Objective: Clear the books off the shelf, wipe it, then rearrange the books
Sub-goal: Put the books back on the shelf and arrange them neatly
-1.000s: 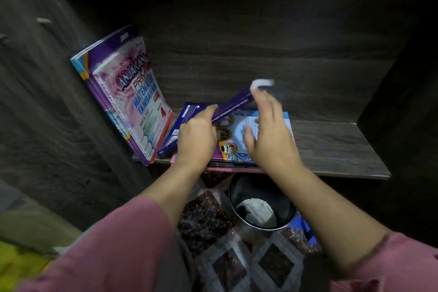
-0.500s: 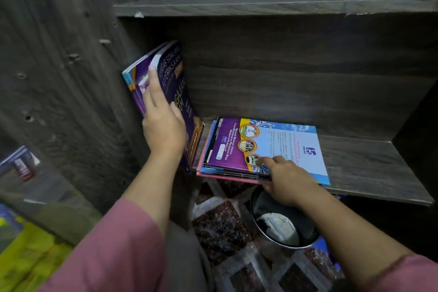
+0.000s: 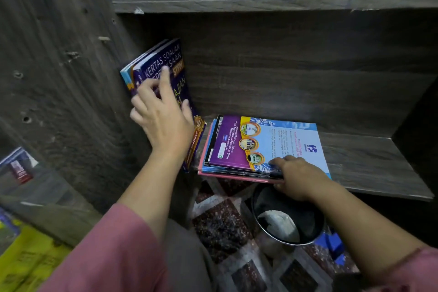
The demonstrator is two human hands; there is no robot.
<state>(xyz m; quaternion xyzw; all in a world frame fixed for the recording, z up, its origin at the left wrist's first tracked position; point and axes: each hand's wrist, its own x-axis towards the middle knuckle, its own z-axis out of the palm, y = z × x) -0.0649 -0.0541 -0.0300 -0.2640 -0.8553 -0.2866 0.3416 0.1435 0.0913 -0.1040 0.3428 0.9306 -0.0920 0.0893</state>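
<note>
- Dark grey wood grain covers the shelf (image 3: 369, 163) and its side wall (image 3: 78, 92); books are back on the board, so this looks like the rearranging stage.
- Upright books (image 3: 166, 64) stand at the far left of the shelf, leaning against the side wall, with a dark blue cover facing right.
- The left hand (image 3: 163, 121) lies on that cover. Its index finger is stretched out, its palm and thumb are against the book, and its other fingers are bent near the front edge. It seems to press the books to the wall rather than grasp them.
- A flat stack (image 3: 263, 142) lies just to the right of the upright books, its long side running along the shelf and its spines turned left towards them.
- The right hand (image 3: 296, 178) pinches the stack's front edge near its right end, thumb on the top cover and fingers underneath.
- The stack probably has to swing up on its left edge to join the row. The right hand is the nearer one and already has it; the left one steadies the row it would lean on.
- A pot (image 3: 308, 218) holding a pale cloth (image 3: 277, 223) sits on the floor below the shelf.
</note>
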